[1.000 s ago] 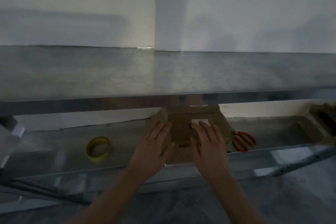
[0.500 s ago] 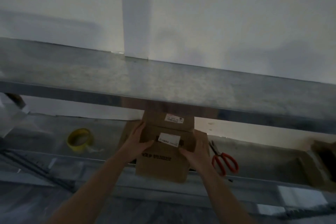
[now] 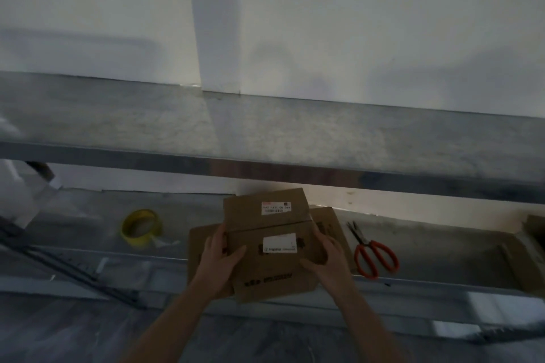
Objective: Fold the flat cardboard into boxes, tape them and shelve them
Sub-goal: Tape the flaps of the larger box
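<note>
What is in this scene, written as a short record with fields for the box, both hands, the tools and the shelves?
box: cardboard box, top flaps folded down, two white labels
left hand: grips its left side
right hand: grips its right side
tape roll: yellow, on lower shelf, left of box
scissors: red handles, on lower shelf, right of box
upper shelf: metal, above the box

The left hand (image 3: 216, 262) and right hand (image 3: 327, 259) are bare, with slim fingers. The left forearm (image 3: 165, 327) and right forearm (image 3: 362, 327) are bare too, down to the view's lower edge. Dim light blurs finer detail.
</note>
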